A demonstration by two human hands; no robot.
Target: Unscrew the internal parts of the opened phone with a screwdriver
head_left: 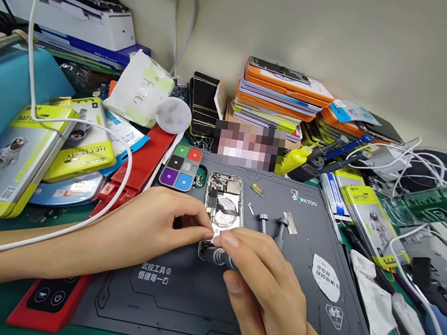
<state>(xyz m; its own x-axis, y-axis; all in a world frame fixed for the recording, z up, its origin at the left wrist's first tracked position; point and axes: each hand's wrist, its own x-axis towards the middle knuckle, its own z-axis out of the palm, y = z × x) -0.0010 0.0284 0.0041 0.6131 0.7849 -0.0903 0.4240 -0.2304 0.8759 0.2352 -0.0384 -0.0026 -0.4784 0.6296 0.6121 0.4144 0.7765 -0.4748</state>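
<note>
An opened phone (224,199) lies on the dark grey work mat (178,308), its inner parts and round coil showing. My left hand (163,217) is closed at the phone's lower part, thumb and forefinger pinching a small white piece (218,235). A fingertip of my right hand (270,295) touches that piece from the other side. Between the thumb and fingers of my right hand sits a grey screwdriver (219,256), its ringed end showing and the rest hidden. Two similar screwdrivers (263,220) lie right of the phone, beside a small yellow-topped part (258,189).
A coloured tray (181,167) and a red device (145,160) flank the mat on the left. Battery boxes (10,160) stand further left. Stacked orange cases (281,94) are behind. A white cable (126,174) hangs across my left forearm. Tools and cables crowd the right.
</note>
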